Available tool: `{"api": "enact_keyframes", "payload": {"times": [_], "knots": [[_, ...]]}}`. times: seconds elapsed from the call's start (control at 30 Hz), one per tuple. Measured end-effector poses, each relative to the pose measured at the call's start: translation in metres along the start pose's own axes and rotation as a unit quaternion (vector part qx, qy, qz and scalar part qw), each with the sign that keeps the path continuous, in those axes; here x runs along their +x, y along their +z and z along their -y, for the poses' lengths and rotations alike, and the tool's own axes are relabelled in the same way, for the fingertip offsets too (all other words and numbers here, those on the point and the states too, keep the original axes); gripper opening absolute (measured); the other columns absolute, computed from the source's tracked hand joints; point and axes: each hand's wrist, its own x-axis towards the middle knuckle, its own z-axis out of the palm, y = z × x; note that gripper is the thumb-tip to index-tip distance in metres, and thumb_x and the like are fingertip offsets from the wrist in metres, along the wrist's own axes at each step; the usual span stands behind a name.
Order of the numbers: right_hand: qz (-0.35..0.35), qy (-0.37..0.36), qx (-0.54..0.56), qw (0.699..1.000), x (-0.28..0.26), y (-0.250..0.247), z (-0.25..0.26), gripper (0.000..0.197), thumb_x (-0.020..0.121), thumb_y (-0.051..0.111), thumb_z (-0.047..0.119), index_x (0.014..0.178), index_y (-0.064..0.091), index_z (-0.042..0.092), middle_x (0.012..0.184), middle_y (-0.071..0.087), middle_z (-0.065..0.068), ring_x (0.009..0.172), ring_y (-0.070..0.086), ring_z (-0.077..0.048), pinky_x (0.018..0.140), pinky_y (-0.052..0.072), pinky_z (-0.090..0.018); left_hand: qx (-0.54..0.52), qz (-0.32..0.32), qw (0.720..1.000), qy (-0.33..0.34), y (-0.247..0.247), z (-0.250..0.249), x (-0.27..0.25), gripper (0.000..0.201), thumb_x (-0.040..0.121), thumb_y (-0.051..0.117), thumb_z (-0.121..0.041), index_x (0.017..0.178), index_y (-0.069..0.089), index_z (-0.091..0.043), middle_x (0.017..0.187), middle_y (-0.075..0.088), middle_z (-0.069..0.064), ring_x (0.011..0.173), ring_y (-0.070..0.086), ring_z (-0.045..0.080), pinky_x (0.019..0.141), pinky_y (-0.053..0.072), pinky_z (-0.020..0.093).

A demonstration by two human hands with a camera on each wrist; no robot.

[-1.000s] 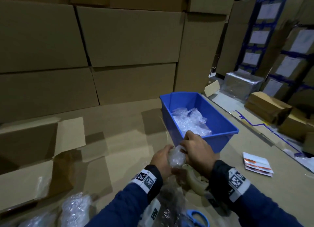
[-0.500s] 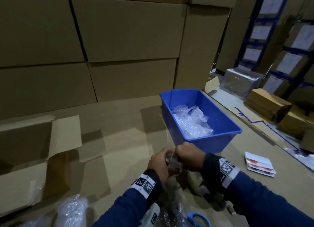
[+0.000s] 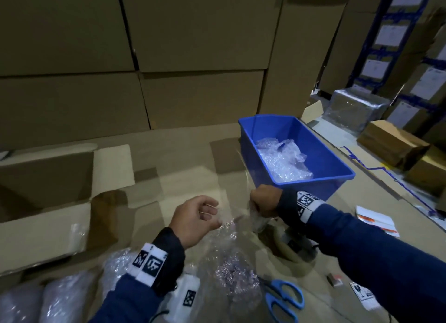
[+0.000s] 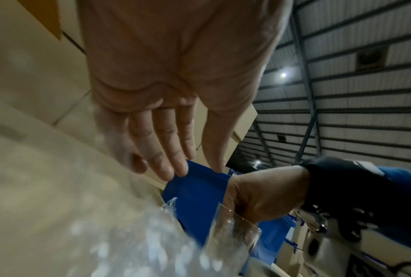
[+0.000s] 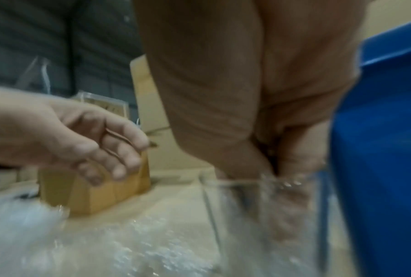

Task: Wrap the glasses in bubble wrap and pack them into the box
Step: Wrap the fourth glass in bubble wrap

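The cardboard-covered worktop (image 3: pixel 183 153) is lying bare at 12 o'clock of the hands. The blue plastic bin (image 3: pixel 337 168) is sitting at 2 o'clock, its near rim beside the right hand (image 3: pixel 265 199), which is gripping a clear drinking glass (image 3: pixel 259 222). The left hand (image 3: pixel 195 218) is hanging loosely curled, holding nothing, over the clear bubble wrap sheet (image 3: pixel 231 269).

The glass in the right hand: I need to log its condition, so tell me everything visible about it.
The glass is clear, straight-walled and bare, with a thin rim and no bubble wrap on it. The right hand grips it from above, low over the cardboard surface, just in front of the blue bin. The bubble wrap sheet lies beside it. No cracks show, though the views are blurred.
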Motion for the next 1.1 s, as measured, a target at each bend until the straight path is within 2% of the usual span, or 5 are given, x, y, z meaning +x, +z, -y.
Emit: {"api": "enact_keyframes", "payload": {"times": [0.4, 0.53, 0.67, 0.83, 1.1], "knots": [[-0.243, -0.026, 0.236, 0.941, -0.056, 0.022, 0.036, 0.014, 0.086, 0.066, 0.027, 0.079, 0.072, 0.016, 0.078, 0.072, -0.006, 0.079, 0.066, -0.023, 0.069, 0.043, -0.026, 0.092, -0.042, 0.993, -0.057, -0.012, 0.039, -0.074, 0.050, 0.080, 0.078, -0.039, 0.122, 0.053, -0.028, 0.108, 0.058, -0.007, 0.094, 0.058, 0.009, 0.069, 0.046, 0.018], [-0.019, -0.033, 0.331, 0.943, -0.076, 0.069, 0.080, 0.052, 0.093, 0.054, 0.051, 0.061, 0.064, 0.012, 0.072, 0.074, -0.009, 0.046, 0.057, -0.005, 0.061, 0.049, -0.017, 0.119, -0.022, 0.987, -0.102, -0.014, 0.047, -0.089, 0.052, 0.082, 0.076, -0.039, 0.125, 0.051, -0.025, 0.101, 0.059, -0.006, 0.085, 0.059, 0.005, 0.058, 0.040, 0.011], [0.089, 0.039, 0.401, 0.911, -0.071, 0.102, 0.105, 0.060, 0.075, 0.066, 0.067, 0.057, 0.052, 0.012, 0.064, 0.064, -0.010, 0.056, 0.059, -0.019, 0.062, 0.051, -0.031, 0.110, -0.017, 0.988, -0.111, -0.012, 0.052, -0.096, 0.048, 0.088, 0.070, -0.034, 0.129, 0.050, -0.022, 0.099, 0.061, -0.005, 0.083, 0.059, 0.003, 0.057, 0.040, 0.010], [0.121, 0.070, 0.650, 0.747, -0.078, 0.119, 0.122, 0.027, 0.074, 0.079, 0.007, 0.057, 0.058, 0.006, 0.050, 0.054, -0.010, 0.040, 0.050, -0.019, 0.041, 0.044, -0.027, 0.042, -0.034, 0.993, -0.103, -0.014, 0.050, -0.104, 0.035, 0.093, 0.064, -0.025, 0.127, 0.054, -0.022, 0.096, 0.066, -0.003, 0.085, 0.065, 0.010, 0.059, 0.043, 0.014], [-0.140, 0.018, 0.737, 0.661, -0.104, 0.077, 0.074, 0.026, 0.080, 0.069, -0.009, 0.103, 0.059, -0.003, 0.070, 0.056, -0.016, 0.054, 0.055, -0.015, 0.050, 0.047, -0.023, 0.016, 0.016, 1.000, -0.010, -0.049, 0.034, -0.130, 0.070, 0.061, 0.075, -0.072, 0.120, 0.055, -0.039, 0.100, 0.071, -0.014, 0.099, 0.065, 0.000, 0.088, 0.051, 0.027]]}}
